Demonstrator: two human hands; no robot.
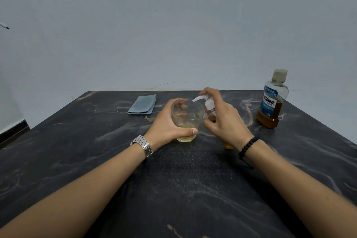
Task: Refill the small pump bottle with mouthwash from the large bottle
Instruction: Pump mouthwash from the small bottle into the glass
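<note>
- My left hand [166, 123] wraps the clear glass tumbler [187, 120] at frame centre.
- My right hand [222, 120] grips the small white-pump bottle [209, 107], fingers curled, nozzle over the rim.
- A misaimed nozzle could wet the dark marble tabletop [183, 179].
- The large amber mouthwash bottle [272, 100] stands capped at right.

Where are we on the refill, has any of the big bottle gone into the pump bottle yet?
No refill visible yet. The large Listerine bottle stands capped, apart on the dark marbled table. In hand: the left hand grips a clear glass holding a little yellowish liquid; the right hand holds the small white-topped pump bottle, spout over the glass. Left: uncapping, pouring, closing.
</note>
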